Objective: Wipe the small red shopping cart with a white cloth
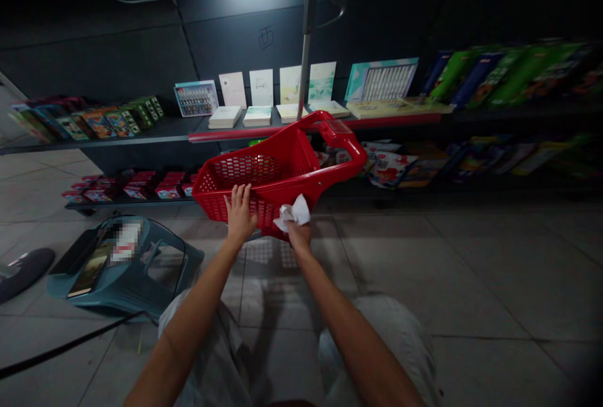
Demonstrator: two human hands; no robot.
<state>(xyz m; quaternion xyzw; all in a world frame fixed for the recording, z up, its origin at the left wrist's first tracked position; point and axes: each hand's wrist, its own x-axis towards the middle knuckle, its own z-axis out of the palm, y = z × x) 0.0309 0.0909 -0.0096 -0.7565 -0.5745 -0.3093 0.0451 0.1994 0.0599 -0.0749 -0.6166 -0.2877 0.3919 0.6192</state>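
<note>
A red plastic shopping basket [264,174] with a thick handle is tilted up off the tiled floor in front of me. My left hand [239,211] lies flat against its near wall, fingers stretched out and together. My right hand [298,231] is closed on a crumpled white cloth [293,212] and presses it to the basket's lower right corner. My knees in light trousers show at the bottom.
A teal plastic stool [127,269] with a phone on it stands to the left, and a black cable runs across the floor. Low dark shelves [155,134] behind the basket carry books, notebooks and boxed sets. A metal pole [307,36] rises behind the basket.
</note>
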